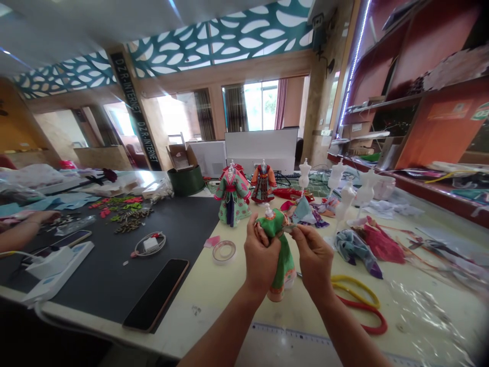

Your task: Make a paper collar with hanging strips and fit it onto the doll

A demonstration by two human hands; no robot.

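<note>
A small white mannequin in a green robe (284,260) with orange trim stands upright between my hands. My left hand (261,250) is wrapped round its upper body from the left, fingers closed on the green cloth. On the other side, my right hand (314,252) pinches a thin greyish strip (289,229) at the robe's chest with thumb and forefinger. Just behind stand a mannequin in a light green and pink floral robe (231,199) and one in an orange and dark patterned robe (263,181).
Scissors with yellow and red handles (376,311) lie right of my forearm, near a ruler (294,334). Tape (223,252) and a phone (156,294) lie left. Bare white mannequins (346,201) and fabric pieces (382,239) occupy the right. Another person's arm (23,229) reaches in at far left.
</note>
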